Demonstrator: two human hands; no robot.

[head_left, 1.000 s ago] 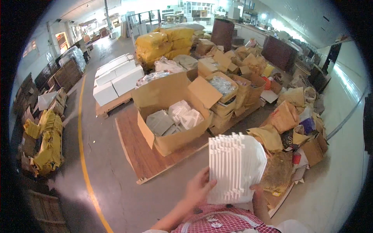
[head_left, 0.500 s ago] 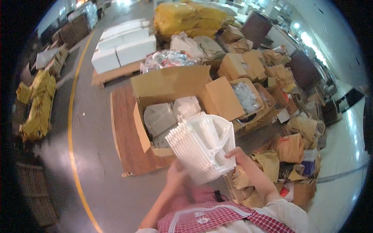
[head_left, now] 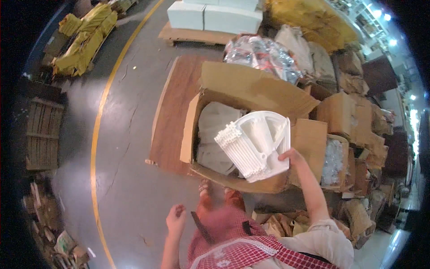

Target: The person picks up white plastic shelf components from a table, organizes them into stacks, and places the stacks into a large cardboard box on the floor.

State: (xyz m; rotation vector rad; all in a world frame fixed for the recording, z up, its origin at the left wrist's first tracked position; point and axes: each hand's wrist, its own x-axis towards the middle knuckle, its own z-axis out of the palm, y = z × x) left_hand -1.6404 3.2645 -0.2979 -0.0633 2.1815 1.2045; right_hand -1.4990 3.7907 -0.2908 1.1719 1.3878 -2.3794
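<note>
A stack of white fan-shaped plastic parts (head_left: 255,148) with ribbed edges is in my right hand (head_left: 292,158), which grips its right side, thumb on top. The stack is held over the open cardboard box (head_left: 251,87), above its right part. Inside the box, on the left, lie more white plastic parts (head_left: 215,136); the rest of the inside is hidden by the stack. My left hand (head_left: 176,218) is away from the box, over the floor near my apron. Its fingers are curled in, and nothing shows in them.
The box stands on a brown wooden board (head_left: 172,121). To its right are more cartons, one with clear plastic bags (head_left: 332,161). White blocks (head_left: 186,15) sit on a pallet beyond. A yellow line (head_left: 96,148) runs along the floor at left.
My left hand has let go of the stack and dropped down to the left. The right hand has carried the stack forward over the box. My view has tilted down.
</note>
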